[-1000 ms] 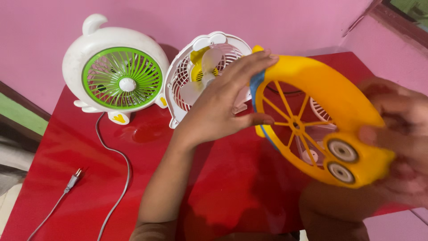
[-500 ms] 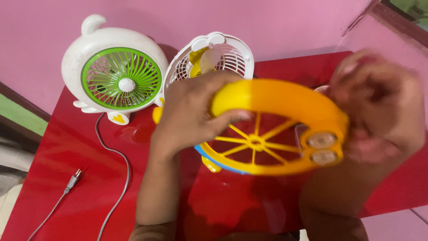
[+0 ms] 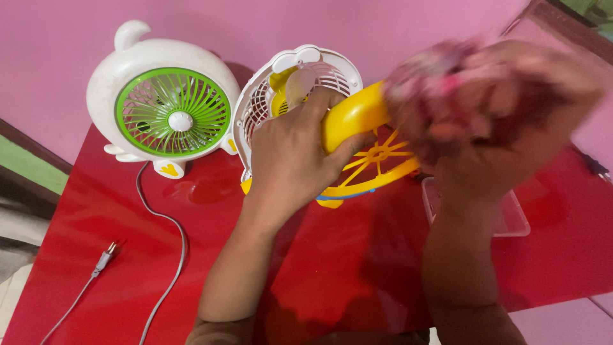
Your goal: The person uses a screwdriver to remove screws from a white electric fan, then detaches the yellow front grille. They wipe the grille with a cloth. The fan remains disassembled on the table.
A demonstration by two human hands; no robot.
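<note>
Basically both hands, L [image 3: 287, 153] & R [image 3: 491, 108], grip yellow fan grille [image 3: 364, 153], tilted, long axis running L-R.

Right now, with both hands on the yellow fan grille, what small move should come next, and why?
Probably steady the right hand, which is blurred in motion. The left hand grips the yellow grille at its rim, tilted in front of the white fan cage, so lining them up likely needs stillness.

A yellow fan grille [image 3: 357, 137] is gripped at its rim by the left hand [image 3: 290, 156], while the blurred right hand [image 3: 491, 108] is pressed against its other side. Behind it a white wire guard [image 3: 255, 102] is seen — and, to the left, a white-and-green fan [image 3: 166, 115] on the red table [image 3: 96, 217], its grey cord [image 3: 169, 220] trailing to a plug [image 3: 105, 255].
</note>
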